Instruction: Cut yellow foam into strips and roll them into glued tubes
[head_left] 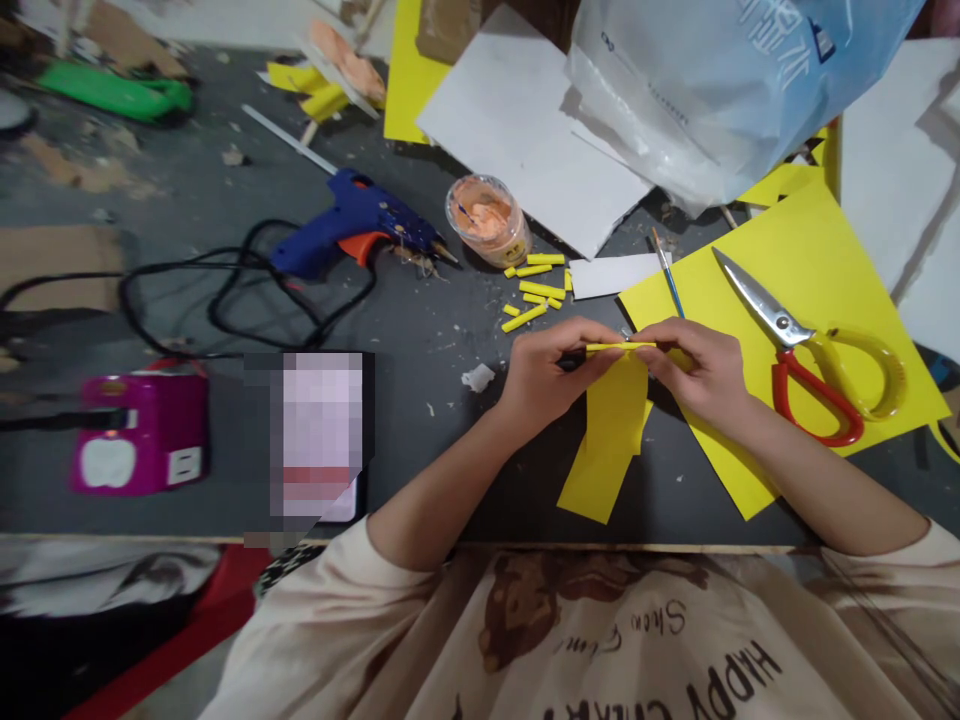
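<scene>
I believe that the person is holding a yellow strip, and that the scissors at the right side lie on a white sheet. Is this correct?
Not entirely: the scissors at the right side lie on a yellow sheet, not on a white one, as the head view shows. The yellow strip is indeed being held.

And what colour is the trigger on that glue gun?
The trigger is orange, on a blue glue gun; see the head view.

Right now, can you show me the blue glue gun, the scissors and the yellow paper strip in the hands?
Blue glue gun [356,212]: head view, on its blue body.
Scissors [783,323]: head view, on the pivot screw.
Yellow paper strip [616,395]: head view, on its broad face.
</scene>
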